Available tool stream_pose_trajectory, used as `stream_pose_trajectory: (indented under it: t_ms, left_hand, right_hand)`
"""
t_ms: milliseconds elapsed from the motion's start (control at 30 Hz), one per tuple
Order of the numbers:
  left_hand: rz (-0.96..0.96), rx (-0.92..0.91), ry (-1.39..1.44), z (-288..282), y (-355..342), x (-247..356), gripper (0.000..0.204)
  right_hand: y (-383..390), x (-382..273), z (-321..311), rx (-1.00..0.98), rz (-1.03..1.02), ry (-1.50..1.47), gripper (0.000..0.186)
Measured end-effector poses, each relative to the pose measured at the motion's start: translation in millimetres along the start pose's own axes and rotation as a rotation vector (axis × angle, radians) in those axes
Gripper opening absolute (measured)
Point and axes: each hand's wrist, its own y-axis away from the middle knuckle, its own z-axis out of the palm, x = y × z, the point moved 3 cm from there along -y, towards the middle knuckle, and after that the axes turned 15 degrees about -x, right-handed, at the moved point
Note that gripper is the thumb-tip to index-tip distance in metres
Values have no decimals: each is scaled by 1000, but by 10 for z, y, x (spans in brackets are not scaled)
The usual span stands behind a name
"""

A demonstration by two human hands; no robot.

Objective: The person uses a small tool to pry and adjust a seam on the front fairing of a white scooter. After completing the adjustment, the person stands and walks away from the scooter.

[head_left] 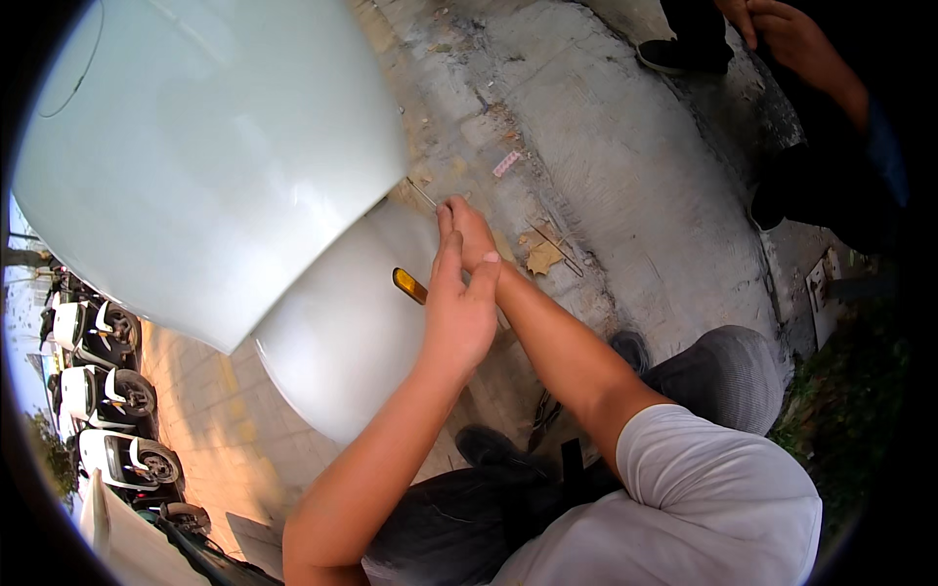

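Rod (pixel 421 192) in right hand (pixel 471 232), tip beside white panel (pixel 225 166)

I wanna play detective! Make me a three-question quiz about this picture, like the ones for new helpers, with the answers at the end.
1. Pick one: what colour is the oval marker on the lower pale panel?
A) blue
B) orange
C) green

2. True or false: the white scooters are parked along the right side of the picture.

3. Fill the gap: one end of the thin metal rod is held in the person's ____ hand.

Key:
1. B, orange.
2. False: the white scooters stand at the left side of the picture.
3. Right: the right hand holds it.
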Motion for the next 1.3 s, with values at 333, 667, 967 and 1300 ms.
stream_pose_trajectory:
  t_ms: [333,667,967,1300]
  left_hand:
    - [198,115,-119,-566,1316,389,44]
    - [181,139,-222,-843,1380,130,37]
    - [342,193,-238,-832,1335,275,27]
    - [281,193,-306,-884,1430,231,33]
  right_hand:
    - [-71,-404,-15,192,-216,407,23]
    - [-318,-128,16,-479,493,-1316,13]
    - [-127,-464,26,118,17,258,19]
    - [-229,-430,110,163,63,191,20]
